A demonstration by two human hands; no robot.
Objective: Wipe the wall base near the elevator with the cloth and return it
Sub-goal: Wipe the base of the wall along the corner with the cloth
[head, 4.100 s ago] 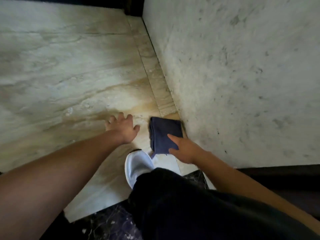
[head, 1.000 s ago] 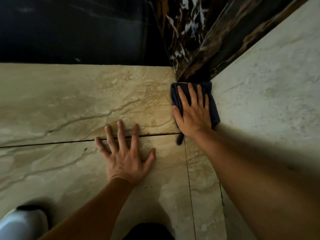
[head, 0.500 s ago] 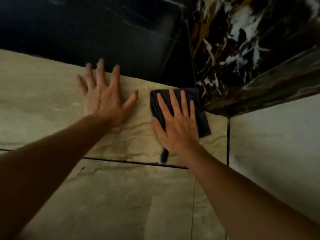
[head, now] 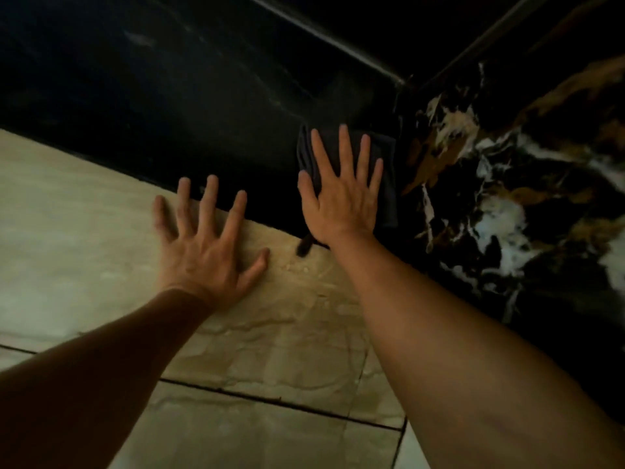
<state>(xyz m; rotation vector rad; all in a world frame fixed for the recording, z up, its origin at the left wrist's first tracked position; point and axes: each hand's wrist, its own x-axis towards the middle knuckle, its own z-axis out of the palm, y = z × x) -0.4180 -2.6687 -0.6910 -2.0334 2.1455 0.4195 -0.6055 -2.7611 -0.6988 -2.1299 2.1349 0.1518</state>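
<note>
A folded dark blue cloth [head: 388, 184] lies flat against the black wall base [head: 203, 106], right at the corner with the veined black marble panel [head: 500, 184]. My right hand [head: 341, 194] presses flat on the cloth with fingers spread, covering most of it; a small corner of the cloth hangs onto the beige floor below the wrist. My left hand [head: 206, 245] rests flat on the beige marble floor [head: 84, 238], fingers spread, its fingertips at the edge of the black base. It holds nothing.
The beige floor tiles show dark grout lines [head: 270, 402] in the foreground. The black-and-white veined marble panel rises along the right side. A thin metal edge [head: 324, 35] runs across the dark surface above the cloth.
My right hand has slid the cloth from the floor up onto the black base by the corner. My left hand has shifted along the floor beside it. The view has tilted further up.
</note>
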